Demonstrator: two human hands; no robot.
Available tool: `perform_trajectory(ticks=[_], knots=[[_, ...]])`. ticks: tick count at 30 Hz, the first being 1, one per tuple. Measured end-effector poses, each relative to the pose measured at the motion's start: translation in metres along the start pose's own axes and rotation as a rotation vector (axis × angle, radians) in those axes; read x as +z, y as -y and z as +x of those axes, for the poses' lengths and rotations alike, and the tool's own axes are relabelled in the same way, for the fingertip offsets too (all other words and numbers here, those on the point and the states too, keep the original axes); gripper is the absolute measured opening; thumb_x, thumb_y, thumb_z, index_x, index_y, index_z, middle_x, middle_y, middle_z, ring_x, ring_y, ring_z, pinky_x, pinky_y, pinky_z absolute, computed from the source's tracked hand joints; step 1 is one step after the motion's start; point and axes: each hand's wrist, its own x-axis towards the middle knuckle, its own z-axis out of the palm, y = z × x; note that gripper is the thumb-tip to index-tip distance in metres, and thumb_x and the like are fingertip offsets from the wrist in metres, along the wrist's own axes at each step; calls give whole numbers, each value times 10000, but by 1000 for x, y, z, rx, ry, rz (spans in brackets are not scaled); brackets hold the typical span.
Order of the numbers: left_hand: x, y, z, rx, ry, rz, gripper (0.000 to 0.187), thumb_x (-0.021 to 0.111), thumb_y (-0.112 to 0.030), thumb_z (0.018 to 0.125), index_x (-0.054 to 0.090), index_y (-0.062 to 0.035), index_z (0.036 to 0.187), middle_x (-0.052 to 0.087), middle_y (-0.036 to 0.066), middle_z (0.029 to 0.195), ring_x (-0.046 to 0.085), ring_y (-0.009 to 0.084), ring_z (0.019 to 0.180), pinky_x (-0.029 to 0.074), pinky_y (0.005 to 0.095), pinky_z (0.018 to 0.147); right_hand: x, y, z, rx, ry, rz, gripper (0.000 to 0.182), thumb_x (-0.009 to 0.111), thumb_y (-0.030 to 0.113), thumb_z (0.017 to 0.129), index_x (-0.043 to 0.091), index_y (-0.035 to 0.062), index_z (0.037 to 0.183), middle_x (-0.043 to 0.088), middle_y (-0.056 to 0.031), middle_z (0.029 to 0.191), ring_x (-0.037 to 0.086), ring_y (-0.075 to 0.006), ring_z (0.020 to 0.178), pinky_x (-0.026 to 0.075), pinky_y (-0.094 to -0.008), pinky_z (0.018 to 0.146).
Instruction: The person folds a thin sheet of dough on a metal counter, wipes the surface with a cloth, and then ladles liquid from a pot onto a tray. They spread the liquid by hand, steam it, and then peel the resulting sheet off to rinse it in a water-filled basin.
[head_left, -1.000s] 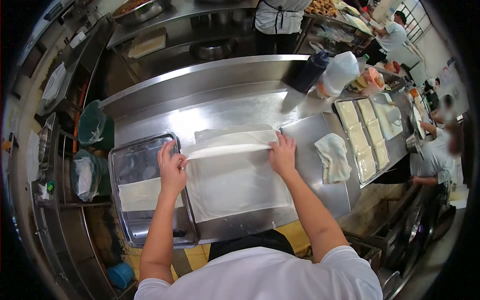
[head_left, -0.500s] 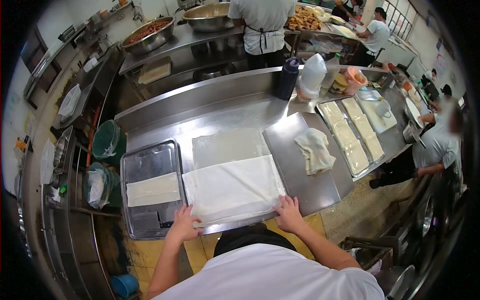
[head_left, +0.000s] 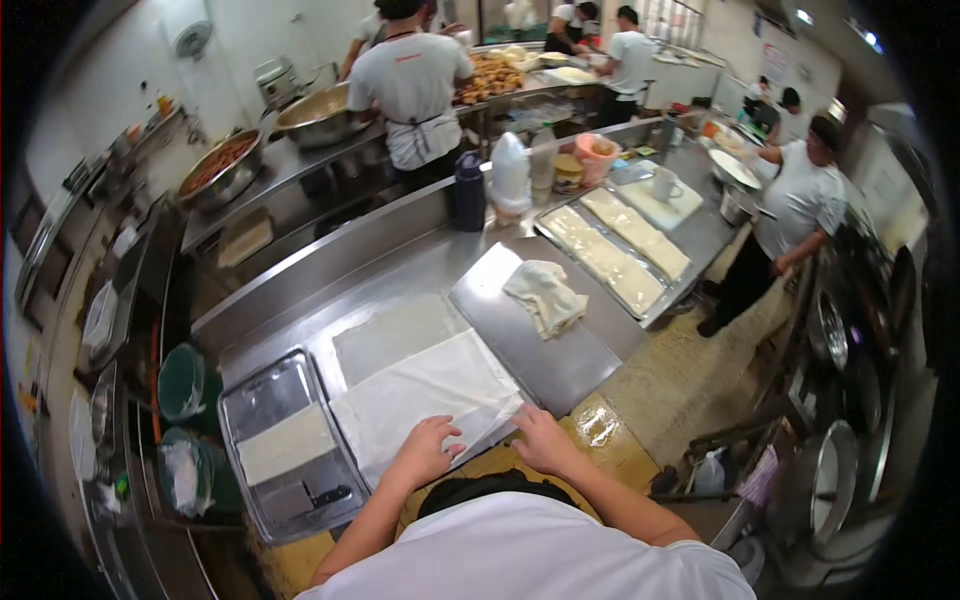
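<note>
A white cloth (head_left: 425, 395) lies on the steel table, over the near part of a thin pale sheet (head_left: 395, 335). My left hand (head_left: 430, 450) is at the cloth's near edge, its fingers apart and curved. Over the cloth's near right corner, my right hand (head_left: 540, 438) has its fingertips at the edge; whether they pinch it I cannot make out. To the left, a dark metal tray (head_left: 240, 410) holds a pale dough strip (head_left: 285, 445) and a scraper with a black handle (head_left: 328, 495).
A crumpled cloth (head_left: 545, 297) lies on a steel board (head_left: 575, 370). Beyond it are a tray of dough pieces (head_left: 605, 255), a dark bottle (head_left: 469, 190) and a white cup (head_left: 665, 184). One person (head_left: 800, 200) stands at the right; others work behind the table.
The view has turned to the right. My left hand has moved right along the cloth's near edge, closer to my right hand. The person at the right now shows more fully.
</note>
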Motion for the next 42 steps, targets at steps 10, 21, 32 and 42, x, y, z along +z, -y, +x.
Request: perform_trajectory(ticks=[10, 21, 32, 42], knots=[[18, 11, -20, 475, 416, 18, 270, 749, -247, 892, 725, -57, 1083, 653, 179, 1305, 591, 381, 1217, 477, 452, 1042, 74, 68, -120, 590, -241, 131, 524, 698, 222, 893, 575, -21, 1341, 552, -248, 1410, 526, -410, 1307, 432, -445, 1114], [70, -38, -95, 788, 851, -40, 321, 740, -206, 881, 702, -20, 1140, 707, 208, 1147, 647, 397, 1095, 517, 450, 955, 148, 197, -269, 1062, -413, 245, 528, 653, 263, 928, 562, -26, 1361, 568, -256, 1392, 529, -404, 1306, 429, -447, 1111], [131, -127, -213, 1021, 1055, 156, 330, 743, -229, 899, 693, -40, 1165, 700, 212, 1174, 661, 411, 1079, 537, 470, 920, 161, 313, -509, 1547, -967, 129, 518, 675, 231, 910, 584, -18, 1355, 556, -249, 1420, 526, -404, 1318, 422, -442, 1119], [224, -224, -448, 1259, 1277, 56, 284, 739, -162, 899, 705, -17, 1141, 708, 217, 1150, 660, 419, 1082, 538, 450, 931, 319, 500, -779, 2391, -1212, 80, 415, 690, 273, 864, 695, 2, 1178, 706, -227, 1158, 663, -413, 1085, 525, -479, 971]])
